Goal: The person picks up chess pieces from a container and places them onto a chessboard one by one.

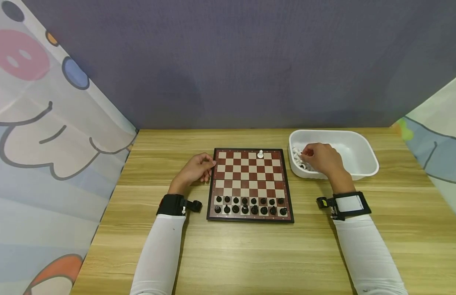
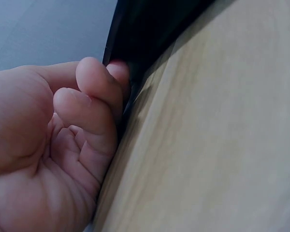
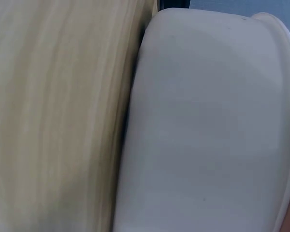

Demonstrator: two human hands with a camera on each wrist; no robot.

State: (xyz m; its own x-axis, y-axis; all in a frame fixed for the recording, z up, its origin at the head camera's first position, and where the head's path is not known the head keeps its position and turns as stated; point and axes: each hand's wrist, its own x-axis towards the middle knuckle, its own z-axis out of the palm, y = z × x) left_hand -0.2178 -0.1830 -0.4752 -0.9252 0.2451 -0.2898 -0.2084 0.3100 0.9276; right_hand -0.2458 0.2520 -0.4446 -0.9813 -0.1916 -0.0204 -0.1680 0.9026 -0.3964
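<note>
A chessboard with red and cream squares lies on the table, two rows of black chess pieces along its near side. One white chess piece stands upright on the far row. At the board's left edge my left hand has curled fingers, and its thumb and finger hold the dark rim. My right hand reaches into a white plastic box, fingertips down among white chess pieces. Whether they pinch a piece is hidden. The right wrist view shows mostly the box's outer wall.
The wooden table ends at a grey-purple panel behind the board and box. Cloth with cartoon prints hangs at the left, and more at the right. The box stands just right of the board.
</note>
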